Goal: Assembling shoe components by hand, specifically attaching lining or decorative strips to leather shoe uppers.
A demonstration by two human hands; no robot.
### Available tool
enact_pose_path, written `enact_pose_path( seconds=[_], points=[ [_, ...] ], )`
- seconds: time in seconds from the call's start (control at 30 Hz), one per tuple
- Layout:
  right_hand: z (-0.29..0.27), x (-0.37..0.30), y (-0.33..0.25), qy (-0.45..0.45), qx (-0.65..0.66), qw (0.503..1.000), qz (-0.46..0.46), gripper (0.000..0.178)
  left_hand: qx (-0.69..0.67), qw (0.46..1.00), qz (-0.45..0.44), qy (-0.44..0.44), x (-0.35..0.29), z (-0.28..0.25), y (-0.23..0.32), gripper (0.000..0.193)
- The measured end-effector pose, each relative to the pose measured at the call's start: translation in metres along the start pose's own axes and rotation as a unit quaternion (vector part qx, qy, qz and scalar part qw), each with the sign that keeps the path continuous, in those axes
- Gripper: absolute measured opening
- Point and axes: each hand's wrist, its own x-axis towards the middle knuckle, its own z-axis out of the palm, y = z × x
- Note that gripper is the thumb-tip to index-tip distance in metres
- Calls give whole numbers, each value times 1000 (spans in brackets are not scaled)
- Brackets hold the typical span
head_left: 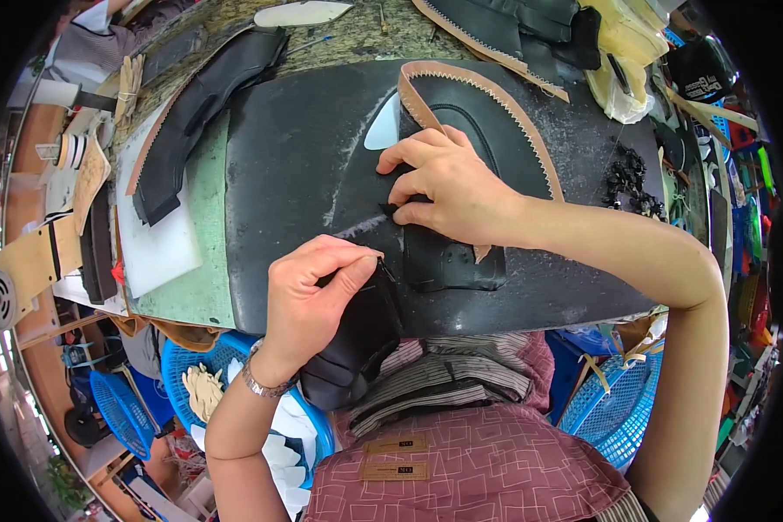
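My left hand is closed, thumb and forefinger pinching the upper edge of a black leather piece that hangs over the table's front edge toward my lap. To its upper right, my right hand is also closed, its thumb and finger pressed together over a small dark bit on the table; what it holds is too small to make out. Under and beside the right hand lies a black leather panel with small holes. A tan strip with a zigzag edge loops beyond the right hand.
A curved black leather piece lies at the left by a white foam sheet. Black scraps are heaped at the right of the dark work board. Blue baskets stand below the table's front edge.
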Motion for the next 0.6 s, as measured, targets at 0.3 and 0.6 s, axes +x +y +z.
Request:
enact_pose_path(
  seconds=[0.3, 0.6],
  points=[
    [-11, -4, -9, -33, 74, 996, -36, 29, 9, 999, -27, 21, -1, 7, -11, 7],
    [-14, 2, -20, -129, 140, 982, 16, 17, 7, 999, -47, 24, 3, 15, -13, 9]
  ],
)
